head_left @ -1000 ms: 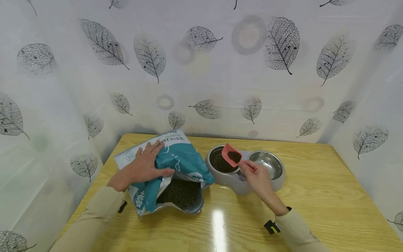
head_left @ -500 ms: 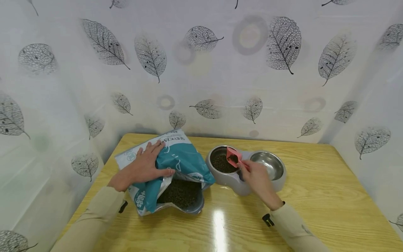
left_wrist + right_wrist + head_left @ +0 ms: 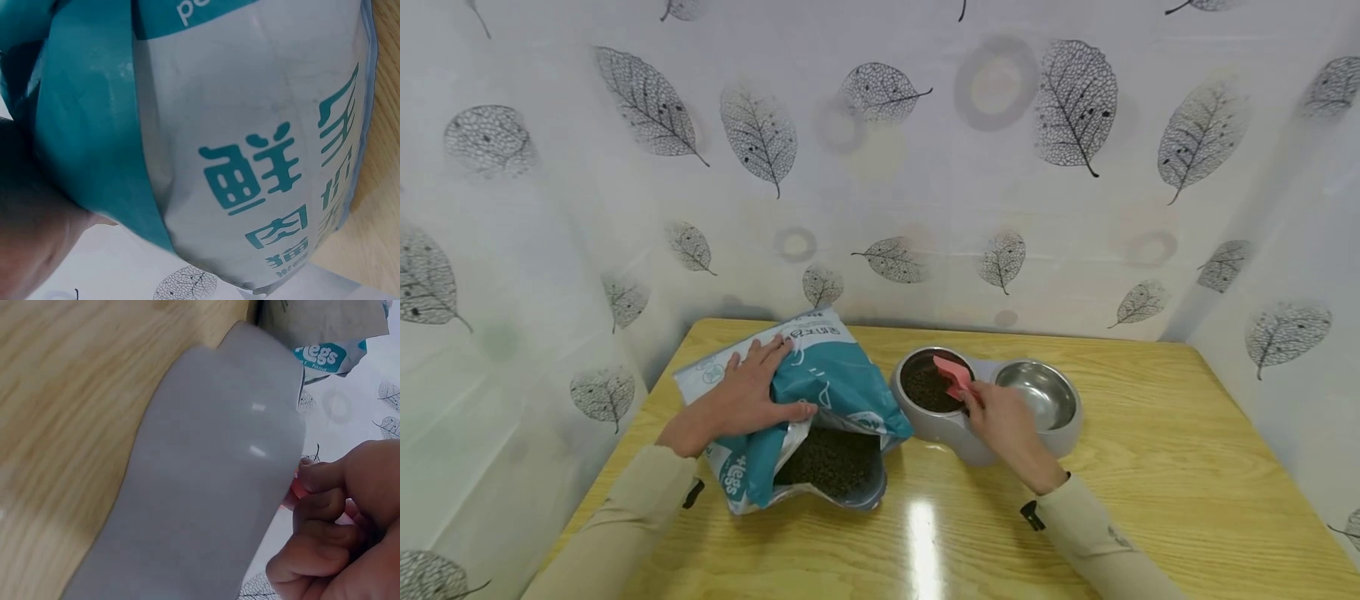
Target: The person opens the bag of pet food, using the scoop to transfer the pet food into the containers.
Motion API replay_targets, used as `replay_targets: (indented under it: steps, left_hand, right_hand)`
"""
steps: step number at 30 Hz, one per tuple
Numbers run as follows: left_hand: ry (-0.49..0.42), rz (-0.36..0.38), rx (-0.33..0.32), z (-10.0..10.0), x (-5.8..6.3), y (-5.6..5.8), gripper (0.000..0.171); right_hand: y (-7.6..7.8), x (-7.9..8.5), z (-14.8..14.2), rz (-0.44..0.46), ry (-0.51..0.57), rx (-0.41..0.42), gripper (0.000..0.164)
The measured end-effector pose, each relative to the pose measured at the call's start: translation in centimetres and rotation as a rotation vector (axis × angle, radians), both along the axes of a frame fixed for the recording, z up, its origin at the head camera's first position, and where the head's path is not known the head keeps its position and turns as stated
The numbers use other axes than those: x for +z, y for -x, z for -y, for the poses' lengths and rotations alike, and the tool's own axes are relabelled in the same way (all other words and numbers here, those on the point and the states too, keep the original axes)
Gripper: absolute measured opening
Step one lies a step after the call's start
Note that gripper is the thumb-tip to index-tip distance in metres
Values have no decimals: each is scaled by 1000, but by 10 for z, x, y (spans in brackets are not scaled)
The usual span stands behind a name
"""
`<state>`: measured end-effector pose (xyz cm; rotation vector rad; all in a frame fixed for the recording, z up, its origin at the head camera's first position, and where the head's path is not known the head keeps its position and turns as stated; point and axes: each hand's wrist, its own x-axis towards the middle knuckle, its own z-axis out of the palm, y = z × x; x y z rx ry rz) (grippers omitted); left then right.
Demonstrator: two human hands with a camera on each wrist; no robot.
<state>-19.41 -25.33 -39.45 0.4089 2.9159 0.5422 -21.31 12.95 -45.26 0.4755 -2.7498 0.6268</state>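
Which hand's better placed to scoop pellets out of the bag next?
Right, probably: the right hand grips the pink scoop, over the bowl nearer the bag. The left hand lies spread on the bag near its opening, with no tool, so it seems better suited to steadying it.

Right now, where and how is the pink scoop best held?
Probably grip the pink scoop by its handle, from the near right, as the right hand does: the handle end points that way, while the broad blade tilts over the pellet-filled bowl.

The pink scoop (image 3: 953, 372) has tipped onto its side.
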Motion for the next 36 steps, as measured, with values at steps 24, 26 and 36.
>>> replay_targets:
  steps: [24,26,36]
  left_hand:
    - [-6,1,2,-1,3,0,110]
    - [-5,2,4,-1,3,0,109]
    - [2,9,9,-2,2,0,110]
  right_hand:
    - [-17,17,-24,488,572,215,40]
    - [-22,21,-27,619,676,341,45]
    - [-46,23,-9,710,607,732,35]
